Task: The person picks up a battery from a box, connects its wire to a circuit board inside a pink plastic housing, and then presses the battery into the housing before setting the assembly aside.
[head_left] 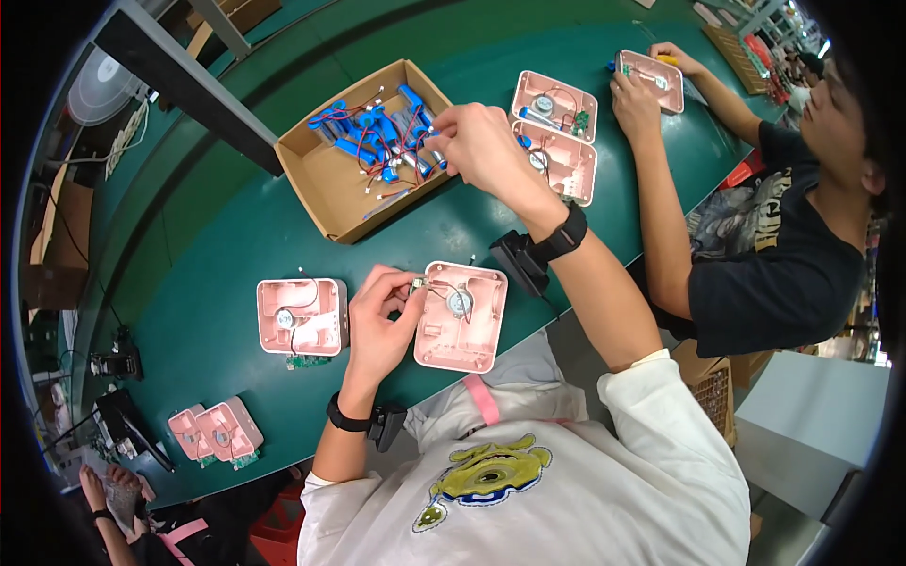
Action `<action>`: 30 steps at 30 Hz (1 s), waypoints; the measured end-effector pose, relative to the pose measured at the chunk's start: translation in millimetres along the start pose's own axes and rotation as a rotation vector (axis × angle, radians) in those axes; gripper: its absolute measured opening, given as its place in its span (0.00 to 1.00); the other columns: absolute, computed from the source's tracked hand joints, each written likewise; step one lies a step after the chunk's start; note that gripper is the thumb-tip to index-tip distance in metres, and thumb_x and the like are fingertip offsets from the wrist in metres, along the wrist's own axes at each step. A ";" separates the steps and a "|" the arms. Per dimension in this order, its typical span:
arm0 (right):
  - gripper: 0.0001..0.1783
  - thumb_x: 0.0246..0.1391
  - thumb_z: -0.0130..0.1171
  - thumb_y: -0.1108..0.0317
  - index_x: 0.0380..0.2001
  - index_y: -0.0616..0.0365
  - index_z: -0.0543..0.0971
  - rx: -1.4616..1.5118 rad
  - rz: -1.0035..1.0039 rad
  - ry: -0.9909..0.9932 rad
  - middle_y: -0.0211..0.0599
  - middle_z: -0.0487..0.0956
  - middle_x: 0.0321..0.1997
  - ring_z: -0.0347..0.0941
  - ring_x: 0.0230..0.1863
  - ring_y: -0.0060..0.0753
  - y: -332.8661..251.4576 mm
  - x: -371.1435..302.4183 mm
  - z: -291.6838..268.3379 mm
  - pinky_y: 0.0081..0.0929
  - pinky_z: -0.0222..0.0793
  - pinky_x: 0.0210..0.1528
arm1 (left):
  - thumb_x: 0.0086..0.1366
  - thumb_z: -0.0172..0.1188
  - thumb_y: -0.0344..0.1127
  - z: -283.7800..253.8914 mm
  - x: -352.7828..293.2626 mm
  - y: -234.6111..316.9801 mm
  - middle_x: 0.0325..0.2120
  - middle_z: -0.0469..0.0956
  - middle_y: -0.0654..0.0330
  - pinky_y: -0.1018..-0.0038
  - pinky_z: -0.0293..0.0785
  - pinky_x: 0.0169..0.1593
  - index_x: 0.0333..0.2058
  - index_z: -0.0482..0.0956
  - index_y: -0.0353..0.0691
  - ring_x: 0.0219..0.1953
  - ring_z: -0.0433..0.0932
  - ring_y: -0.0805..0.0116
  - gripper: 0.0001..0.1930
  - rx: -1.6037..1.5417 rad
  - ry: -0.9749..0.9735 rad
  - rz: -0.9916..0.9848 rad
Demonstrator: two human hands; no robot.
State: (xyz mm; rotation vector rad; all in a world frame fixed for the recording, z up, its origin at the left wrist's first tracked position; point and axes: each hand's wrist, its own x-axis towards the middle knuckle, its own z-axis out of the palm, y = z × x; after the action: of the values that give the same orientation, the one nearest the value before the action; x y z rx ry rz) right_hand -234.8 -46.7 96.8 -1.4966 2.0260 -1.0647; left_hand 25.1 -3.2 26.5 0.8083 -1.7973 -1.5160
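Note:
Just in front of me an open pink plastic housing (436, 357) lies on the green table, with a round speaker (460, 302) and thin wires inside. At its upper left edge, my left hand (379, 319) pinches a small circuit board (418, 282), seen almost edge-on. A cardboard box (326, 193) beyond holds several blue cylindrical batteries (355, 149) with red and black leads and white plugs. My right hand (483, 149) reaches over the box's right side, fingers curled together among the batteries. What lies between those fingertips is hidden.
Another pink housing (267, 307) sits left of my left hand, and two more (247, 424) stand farther left. Two open housings (587, 160) lie to the right of the box. A co-worker (779, 226) at right handles another housing (672, 99). A grey post (189, 85) rises behind the box.

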 end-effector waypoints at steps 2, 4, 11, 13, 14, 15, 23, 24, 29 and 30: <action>0.14 0.60 0.67 0.69 0.45 0.69 0.87 -0.002 0.042 -0.027 0.47 0.86 0.28 0.82 0.24 0.26 -4.0 0.0 -0.5 0.30 0.78 0.31 | 0.68 0.66 0.19 -0.3 -4.1 -4.9 0.39 0.74 0.61 0.83 0.77 0.39 0.45 0.82 0.25 0.36 0.76 0.79 0.09 -0.012 -0.013 -0.007; 0.15 0.62 0.67 0.68 0.48 0.68 0.86 0.091 0.060 -0.019 0.45 0.88 0.33 0.82 0.26 0.25 1.0 -3.0 4.4 0.24 0.76 0.29 | 0.68 0.66 0.19 -0.3 -7.6 -8.2 0.38 0.73 0.62 0.83 0.77 0.39 0.45 0.82 0.24 0.36 0.74 0.79 0.08 -0.024 -0.042 -0.029; 0.14 0.68 0.62 0.70 0.52 0.66 0.84 0.676 -0.060 0.022 0.43 0.88 0.43 0.84 0.33 0.24 -2.7 -9.2 -1.5 0.20 0.80 0.35 | 0.69 0.66 0.20 -1.4 -7.1 -20.9 0.38 0.72 0.63 0.83 0.77 0.38 0.45 0.83 0.26 0.35 0.73 0.81 0.08 -0.140 -0.038 -0.041; 0.13 0.70 0.60 0.71 0.52 0.66 0.84 0.875 -0.193 0.038 0.42 0.88 0.45 0.85 0.36 0.25 -9.3 -19.7 -6.2 0.22 0.83 0.38 | 0.69 0.67 0.20 -2.3 -5.2 -18.1 0.37 0.72 0.64 0.83 0.76 0.37 0.45 0.83 0.26 0.35 0.72 0.81 0.08 -0.135 -0.044 -0.056; 0.13 0.70 0.60 0.71 0.52 0.66 0.84 0.879 -0.188 0.034 0.42 0.88 0.45 0.85 0.36 0.25 -14.6 -26.7 -8.1 0.22 0.83 0.38 | 0.69 0.66 0.20 -3.9 -7.8 -13.9 0.38 0.73 0.63 0.82 0.75 0.39 0.45 0.83 0.26 0.37 0.74 0.80 0.08 -0.095 -0.045 -0.061; 0.12 0.70 0.60 0.72 0.52 0.67 0.84 0.903 -0.220 0.018 0.43 0.88 0.44 0.85 0.37 0.27 -19.5 -33.1 -12.4 0.23 0.84 0.40 | 0.69 0.66 0.21 -5.2 -9.3 -9.1 0.38 0.74 0.63 0.82 0.75 0.41 0.45 0.83 0.26 0.38 0.75 0.78 0.08 -0.054 -0.046 -0.068; 0.12 0.70 0.59 0.75 0.51 0.72 0.83 0.921 -0.196 -0.239 0.47 0.87 0.42 0.87 0.39 0.30 -35.6 -96.1 -30.8 0.26 0.86 0.42 | 0.64 0.68 0.23 7.4 -15.6 11.9 0.36 0.78 0.60 0.79 0.72 0.32 0.43 0.85 0.32 0.29 0.75 0.74 0.09 0.289 0.039 0.152; 0.12 0.70 0.59 0.75 0.51 0.72 0.83 0.912 -0.160 -0.262 0.47 0.87 0.41 0.87 0.38 0.30 -35.2 -101.7 -32.1 0.26 0.86 0.42 | 0.62 0.68 0.24 8.9 -17.1 13.5 0.36 0.78 0.59 0.78 0.72 0.32 0.42 0.85 0.33 0.29 0.75 0.73 0.09 0.359 0.051 0.192; 0.11 0.70 0.59 0.77 0.50 0.73 0.83 0.909 -0.059 -0.335 0.46 0.87 0.40 0.87 0.37 0.31 -23.5 -121.0 -20.1 0.27 0.86 0.41 | 0.60 0.68 0.24 13.6 -24.4 14.2 0.38 0.79 0.60 0.77 0.72 0.32 0.41 0.85 0.34 0.28 0.74 0.72 0.10 0.339 0.120 0.092; 0.11 0.70 0.59 0.77 0.50 0.73 0.83 0.910 -0.064 -0.348 0.46 0.87 0.40 0.87 0.37 0.31 -21.5 -125.7 -17.9 0.27 0.86 0.41 | 0.60 0.68 0.24 13.8 -25.3 12.9 0.39 0.80 0.60 0.77 0.71 0.32 0.41 0.84 0.34 0.28 0.74 0.73 0.10 0.328 0.111 0.094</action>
State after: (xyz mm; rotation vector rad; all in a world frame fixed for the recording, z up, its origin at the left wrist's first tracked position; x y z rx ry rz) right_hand -190.7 73.6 110.1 -1.1282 1.0155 -1.3665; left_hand 28.7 26.9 35.4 0.9286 -1.9979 -1.1098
